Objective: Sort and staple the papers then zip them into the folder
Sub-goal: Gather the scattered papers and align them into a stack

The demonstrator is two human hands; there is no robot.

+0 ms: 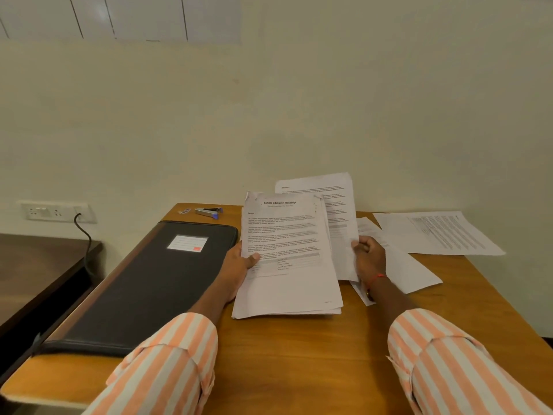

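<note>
My left hand [239, 265] grips a stack of printed papers [287, 253] by its left edge, thumb on the top page headed "Sample Education Transcript". The stack is raised and tilted above the wooden table [299, 354]. My right hand [369, 259] pinches a separate sheet [338, 205] that stands up behind the stack. A black zip folder [155, 280] with a white label lies shut on the table's left side. A small stapler [208, 211] with blue ends lies at the far left corner.
More loose sheets [440, 232] lie on the table to the right, one [404, 265] under my right wrist. A small clip-like item [184, 211] lies beside the stapler. A wall socket [54, 211] with a black cable is at left, above a lower dark table [36, 265].
</note>
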